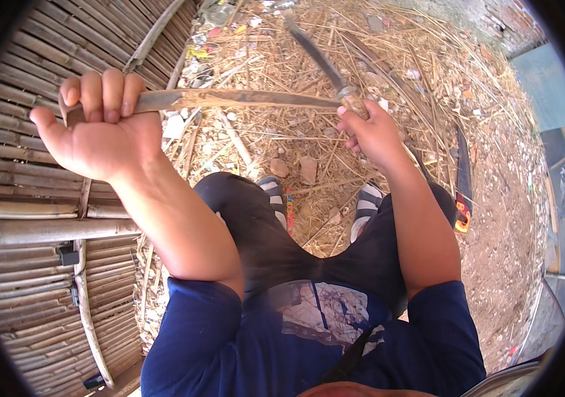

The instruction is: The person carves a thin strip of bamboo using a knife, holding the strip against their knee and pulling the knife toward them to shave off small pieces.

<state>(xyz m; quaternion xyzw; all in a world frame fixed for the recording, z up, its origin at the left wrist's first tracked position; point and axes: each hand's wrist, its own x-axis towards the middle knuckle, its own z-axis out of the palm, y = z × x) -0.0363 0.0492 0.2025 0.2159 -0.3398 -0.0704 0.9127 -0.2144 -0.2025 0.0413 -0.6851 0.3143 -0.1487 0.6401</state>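
Observation:
My left hand (pixel 100 122) is raised and closed around one end of a thin flat bamboo strip (pixel 242 99) that runs level to the right. My right hand (pixel 369 132) grips the wooden handle of a long dark knife (pixel 319 56), whose blade points up and away and meets the strip's right end. Both hands are above my knees, which are in dark trousers. My feet in striped sandals (pixel 273 192) rest on straw-covered ground below.
A woven bamboo panel (pixel 24 198) fills the left side. Dry straw, chips and small stones (pixel 307 169) cover the ground. A saw with an orange handle (pixel 462 192) lies on the dirt at right. A blue surface (pixel 547 86) is at far right.

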